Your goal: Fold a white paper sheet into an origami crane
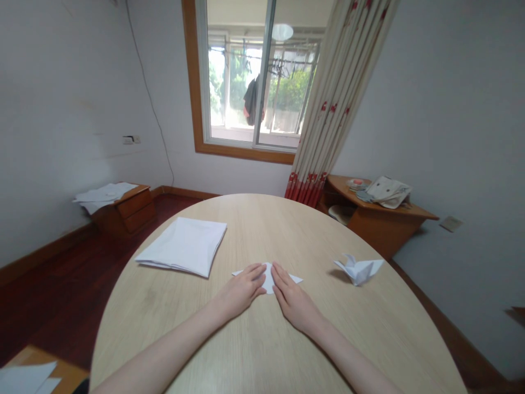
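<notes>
Room between right hand [292, 298] and paper crane [358, 271]

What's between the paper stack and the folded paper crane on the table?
In the head view, the left hand, the right hand and the small folded paper partly under them.

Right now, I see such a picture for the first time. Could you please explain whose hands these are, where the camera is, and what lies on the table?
There is no machine: these are a person's own bare hands, seen by one camera worn on the head, looking forward and down. The left hand and the right hand lie over a small folded white paper, fingers flat rather than gripping. The round table also carries a stack of white sheets on the left and a folded paper bird on the right.
</notes>
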Motion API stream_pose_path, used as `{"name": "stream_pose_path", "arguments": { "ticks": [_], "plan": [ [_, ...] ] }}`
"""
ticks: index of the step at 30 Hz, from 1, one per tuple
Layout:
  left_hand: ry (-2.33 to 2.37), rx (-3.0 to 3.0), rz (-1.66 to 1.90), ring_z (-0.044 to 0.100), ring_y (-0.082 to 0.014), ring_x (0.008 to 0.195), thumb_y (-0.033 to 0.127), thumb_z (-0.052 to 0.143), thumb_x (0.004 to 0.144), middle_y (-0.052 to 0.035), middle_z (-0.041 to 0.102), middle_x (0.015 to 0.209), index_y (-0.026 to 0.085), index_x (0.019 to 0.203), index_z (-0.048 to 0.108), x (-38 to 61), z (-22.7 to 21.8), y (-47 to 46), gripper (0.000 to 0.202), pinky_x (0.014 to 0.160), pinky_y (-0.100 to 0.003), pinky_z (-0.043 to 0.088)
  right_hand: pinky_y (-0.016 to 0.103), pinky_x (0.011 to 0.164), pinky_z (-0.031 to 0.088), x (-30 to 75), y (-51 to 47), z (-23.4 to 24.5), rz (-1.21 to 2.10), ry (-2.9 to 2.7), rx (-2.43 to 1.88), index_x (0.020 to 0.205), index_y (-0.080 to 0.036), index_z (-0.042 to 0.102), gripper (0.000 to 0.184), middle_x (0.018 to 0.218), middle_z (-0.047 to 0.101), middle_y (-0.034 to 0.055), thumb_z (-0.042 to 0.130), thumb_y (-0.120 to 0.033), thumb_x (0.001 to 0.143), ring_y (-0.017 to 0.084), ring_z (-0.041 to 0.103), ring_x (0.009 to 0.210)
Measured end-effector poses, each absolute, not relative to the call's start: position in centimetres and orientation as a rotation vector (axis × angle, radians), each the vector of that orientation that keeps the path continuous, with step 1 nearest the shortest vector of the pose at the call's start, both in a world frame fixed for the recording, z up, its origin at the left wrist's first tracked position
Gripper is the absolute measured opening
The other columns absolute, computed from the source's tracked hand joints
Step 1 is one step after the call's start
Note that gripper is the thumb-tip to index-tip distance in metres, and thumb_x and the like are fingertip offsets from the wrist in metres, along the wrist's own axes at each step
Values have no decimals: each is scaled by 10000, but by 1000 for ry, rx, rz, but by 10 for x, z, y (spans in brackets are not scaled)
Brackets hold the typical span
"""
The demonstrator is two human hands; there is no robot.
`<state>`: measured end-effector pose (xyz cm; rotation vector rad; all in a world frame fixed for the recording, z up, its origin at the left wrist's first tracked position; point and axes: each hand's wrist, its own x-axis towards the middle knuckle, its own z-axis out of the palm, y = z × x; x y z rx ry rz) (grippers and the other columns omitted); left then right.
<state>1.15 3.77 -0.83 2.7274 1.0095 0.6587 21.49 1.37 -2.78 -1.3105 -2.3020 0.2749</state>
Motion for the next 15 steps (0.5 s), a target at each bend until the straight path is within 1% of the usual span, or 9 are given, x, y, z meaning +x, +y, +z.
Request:
{"name": "stream_pose_path", "arguments": {
  "ticks": [3, 5, 7, 10, 13, 15],
  "plan": [
    [993, 2682, 679, 551, -219, 1171, 211, 571, 916, -79, 616, 1254, 177, 1152, 623, 12, -7, 37, 244, 966, -354, 479, 475, 1101, 352, 215, 12, -24, 279, -2258, -1253, 1369, -161, 443, 436, 1469, 391, 150, 356, -206, 944, 235, 344, 1367],
    [1002, 2668, 684, 584, -215, 1118, 234, 562, 924, -65, 640, 1211, 192, 1144, 631, 11, -7, 37, 234, 940, -352, 492, 475, 1071, 392, 214, 10, -20, 284, -2227, -1238, 1251, -156, 538, 358, 1410, 469, 163, 377, -204, 935, 248, 424, 1319],
    [1008, 2664, 691, 591, -216, 1107, 257, 547, 934, -64, 648, 1194, 194, 1132, 641, 11, -8, 38, 228, 934, -353, 493, 459, 1046, 421, 213, 8, -16, 291, -2206, -1233, 1111, -164, 591, 274, 1345, 535, 162, 385, -206, 934, 245, 475, 1278],
    [1010, 2659, 705, 592, -207, 1103, 274, 509, 954, -61, 648, 1189, 199, 1124, 648, 11, -8, 38, 232, 931, -338, 491, 428, 1014, 446, 211, 5, -10, 279, -2206, -1219, 984, -188, 590, 234, 1303, 565, 142, 360, -205, 946, 229, 497, 1254],
    [1010, 2656, 719, 593, -195, 1098, 289, 462, 976, -59, 648, 1187, 207, 1115, 654, 11, -8, 38, 250, 927, -325, 487, 392, 931, 497, 210, 3, -6, 239, -2217, -1248, 979, -206, 578, 239, 1318, 544, 121, 341, -205, 952, 220, 563, 1172],
    [1013, 2654, 724, 596, -194, 1093, 300, 444, 984, -59, 652, 1181, 208, 1113, 654, 11, -8, 38, 263, 921, -325, 489, 385, 896, 509, 210, 2, -5, 214, -2237, -1275, 994, -210, 573, 204, 1317, 540, 113, 375, -220, 946, 222, 589, 1130]
  ]
}}
